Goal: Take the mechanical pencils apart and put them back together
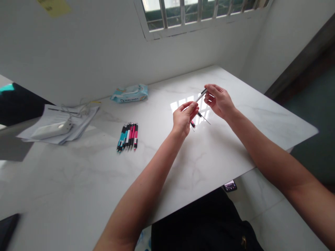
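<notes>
Above the table, a pen (201, 95) with a pale barrel and a dark upper part slants between my two hands. My left hand (182, 118) pinches its lower end. The fingers of my right hand (219, 100) close on the dark upper end. Beneath them on the table lie a thin refill-like rod (206, 120), a small black piece (199, 114) and a pink-and-black pen part (193, 123), partly hidden by my left hand. Further left, several pens (127, 136) in teal, white and pink with black grips lie side by side.
A blue pack of wipes (130, 94) lies near the wall on the marbled white table (167, 177). Papers (86, 120), cables and a white power strip (53, 129) are at the left. A dark device (8, 228) sits lower left; a phone (230, 186) shows below the table edge.
</notes>
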Demonstrator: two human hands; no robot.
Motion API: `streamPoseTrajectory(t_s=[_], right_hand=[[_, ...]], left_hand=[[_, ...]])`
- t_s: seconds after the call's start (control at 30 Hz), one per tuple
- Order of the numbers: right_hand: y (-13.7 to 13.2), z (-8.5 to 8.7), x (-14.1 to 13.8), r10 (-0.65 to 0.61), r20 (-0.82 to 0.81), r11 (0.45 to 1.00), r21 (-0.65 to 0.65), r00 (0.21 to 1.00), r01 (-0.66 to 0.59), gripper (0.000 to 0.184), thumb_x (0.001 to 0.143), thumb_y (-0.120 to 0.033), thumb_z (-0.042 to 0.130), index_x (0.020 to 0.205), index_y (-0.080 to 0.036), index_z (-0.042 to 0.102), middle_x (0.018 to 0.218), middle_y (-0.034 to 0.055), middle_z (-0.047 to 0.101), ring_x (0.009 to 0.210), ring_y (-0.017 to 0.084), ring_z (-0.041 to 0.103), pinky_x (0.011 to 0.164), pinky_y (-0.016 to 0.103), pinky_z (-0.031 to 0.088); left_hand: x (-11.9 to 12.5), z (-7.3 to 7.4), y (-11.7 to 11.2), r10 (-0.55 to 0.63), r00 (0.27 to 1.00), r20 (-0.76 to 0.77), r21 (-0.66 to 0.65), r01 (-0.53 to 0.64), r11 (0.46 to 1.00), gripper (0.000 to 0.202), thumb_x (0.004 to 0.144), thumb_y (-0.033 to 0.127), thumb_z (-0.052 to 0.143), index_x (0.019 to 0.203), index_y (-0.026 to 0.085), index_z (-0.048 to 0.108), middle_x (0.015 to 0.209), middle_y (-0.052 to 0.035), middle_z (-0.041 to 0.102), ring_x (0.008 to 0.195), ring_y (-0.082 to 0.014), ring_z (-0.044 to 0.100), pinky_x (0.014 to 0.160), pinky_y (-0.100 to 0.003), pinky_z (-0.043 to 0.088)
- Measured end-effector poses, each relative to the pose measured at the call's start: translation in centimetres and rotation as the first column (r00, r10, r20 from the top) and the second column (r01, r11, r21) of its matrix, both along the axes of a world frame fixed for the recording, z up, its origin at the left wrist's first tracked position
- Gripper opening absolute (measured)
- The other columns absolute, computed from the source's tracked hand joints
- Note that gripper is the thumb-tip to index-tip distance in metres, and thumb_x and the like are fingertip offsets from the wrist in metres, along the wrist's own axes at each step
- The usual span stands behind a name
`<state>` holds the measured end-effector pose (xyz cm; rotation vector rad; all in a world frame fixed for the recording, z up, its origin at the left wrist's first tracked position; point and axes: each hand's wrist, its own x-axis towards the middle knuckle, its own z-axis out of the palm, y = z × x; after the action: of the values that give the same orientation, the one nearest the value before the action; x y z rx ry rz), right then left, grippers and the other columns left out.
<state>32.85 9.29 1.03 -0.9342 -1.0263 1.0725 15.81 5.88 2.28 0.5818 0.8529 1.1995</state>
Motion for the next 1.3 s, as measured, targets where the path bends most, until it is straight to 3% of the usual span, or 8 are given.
streamPoseTrajectory(t_s=[0.27,0.37,0.53,0.73,0.83,1.03,1.17,1.3], right_hand=[[0.9,-0.7,1.5,-0.080,0.060,0.997,0.007,0.995,0.080,0.038,0.089,-0.060,0.085,0.091,-0.028,0.066,0.081,-0.0016,0.064,0.073,0.014,0.063,0.065,0.026,0.054],[1.2,-1.1,2.4,-0.160,0.276,0.986,0.010,0.948,0.164,0.031,0.093,-0.051,0.080,0.089,-0.025,0.065,0.083,0.0004,0.068,0.075,0.015,0.065,0.070,0.028,0.055],[0.8,-1.5,2.9,-0.159,0.774,0.979,0.045,0.612,0.197,0.013,0.093,-0.032,0.078,0.093,-0.021,0.072,0.096,0.0066,0.079,0.085,0.021,0.072,0.083,0.034,0.056],[0.3,-1.7,3.3,0.100,0.938,0.975,-0.158,0.331,0.153,0.009,0.090,-0.029,0.079,0.091,-0.020,0.078,0.099,0.0066,0.082,0.089,0.022,0.072,0.075,0.030,0.049],[0.3,-1.7,3.4,0.186,0.948,0.968,-0.222,0.259,0.116,0.011,0.088,-0.031,0.080,0.090,-0.021,0.078,0.095,0.0053,0.082,0.083,0.020,0.069,0.069,0.029,0.045],[0.3,-1.3,3.7,0.282,0.942,0.941,-0.308,0.182,0.139,0.019,0.089,-0.039,0.078,0.083,-0.021,0.077,0.083,0.0041,0.078,0.074,0.018,0.064,0.061,0.030,0.040],[0.3,-1.4,3.7,0.287,0.942,0.934,-0.316,0.177,0.169,0.021,0.091,-0.041,0.077,0.083,-0.022,0.078,0.084,0.0056,0.079,0.076,0.020,0.066,0.060,0.030,0.040],[0.3,-1.6,3.2,0.188,0.953,0.967,-0.222,0.240,0.125,0.015,0.094,-0.035,0.076,0.100,-0.021,0.080,0.102,0.0062,0.084,0.085,0.021,0.072,0.066,0.029,0.045]], left_hand=[[-0.3,-0.2,0.2,-0.002,0.999,-0.048,0.028,0.003,1.000,0.014,0.089,0.009,0.086,0.096,0.013,0.074,0.087,-0.0038,0.078,0.080,-0.0099,0.076,0.103,-0.030,0.062],[-0.6,-0.2,0.5,-0.017,0.993,-0.115,0.076,0.026,0.997,0.010,0.092,0.011,0.082,0.101,0.014,0.077,0.087,-0.0017,0.076,0.077,-0.0085,0.074,0.100,-0.028,0.062],[-1.2,0.4,0.8,-0.058,0.955,-0.291,0.207,0.122,0.971,0.008,0.093,0.020,0.082,0.101,0.019,0.081,0.096,-0.0048,0.080,0.080,-0.0117,0.074,0.094,-0.029,0.061],[-2.1,0.7,1.4,0.027,0.866,-0.500,0.321,0.156,0.934,0.009,0.090,0.021,0.082,0.097,0.021,0.077,0.100,-0.0077,0.083,0.082,-0.0182,0.078,0.086,-0.031,0.059],[-2.5,0.4,1.7,0.052,0.739,-0.672,0.400,0.304,0.865,0.005,0.088,0.018,0.078,0.091,0.022,0.078,0.094,-0.0064,0.082,0.086,-0.0210,0.079,0.087,-0.032,0.059],[-2.1,-0.3,1.0,0.179,0.324,-0.929,0.348,0.599,0.721,0.012,0.091,0.020,0.074,0.087,0.026,0.084,0.097,-0.0061,0.083,0.096,-0.0269,0.077,0.096,-0.040,0.057],[-1.2,-0.9,0.8,0.245,0.165,-0.955,0.290,0.674,0.679,0.018,0.095,0.018,0.069,0.094,0.026,0.085,0.102,-0.0062,0.084,0.099,-0.0277,0.076,0.098,-0.041,0.056],[-0.5,-1.7,1.2,0.299,0.045,-0.953,0.243,0.701,0.670,0.023,0.096,0.014,0.065,0.099,0.026,0.084,0.105,-0.0064,0.084,0.103,-0.0292,0.075,0.095,-0.041,0.056]])
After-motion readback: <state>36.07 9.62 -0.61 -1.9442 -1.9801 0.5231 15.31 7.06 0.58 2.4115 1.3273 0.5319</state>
